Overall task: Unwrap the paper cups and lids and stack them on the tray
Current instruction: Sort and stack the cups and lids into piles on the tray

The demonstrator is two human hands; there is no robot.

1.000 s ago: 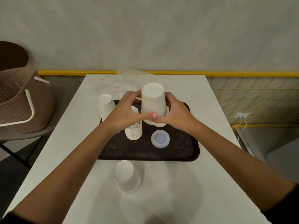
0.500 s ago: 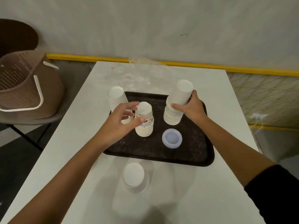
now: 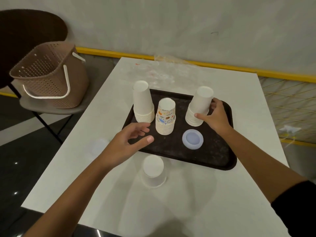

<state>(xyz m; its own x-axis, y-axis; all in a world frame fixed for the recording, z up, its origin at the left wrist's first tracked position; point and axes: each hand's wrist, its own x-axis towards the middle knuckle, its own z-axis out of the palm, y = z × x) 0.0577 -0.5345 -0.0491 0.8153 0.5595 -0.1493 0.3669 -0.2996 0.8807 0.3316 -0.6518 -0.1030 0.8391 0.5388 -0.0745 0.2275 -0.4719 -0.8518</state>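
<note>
R fingers (image 3: pixel 215 103) partly behind cup stack (image 3: pixel 199 104); tray (image 3: pixel 215 152) corner under L hand (image 3: pixel 125 145)

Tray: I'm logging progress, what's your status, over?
Left hand open, empty. Right hand grips right cup stack on tray. Near cup stack on table. Nothing blocking.

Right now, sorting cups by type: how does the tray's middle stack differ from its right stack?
The middle stack is printed; the right stack is plain white. The right hand grips the right stack; the middle stack stands untouched. Both sit upside down on the tray.
</note>
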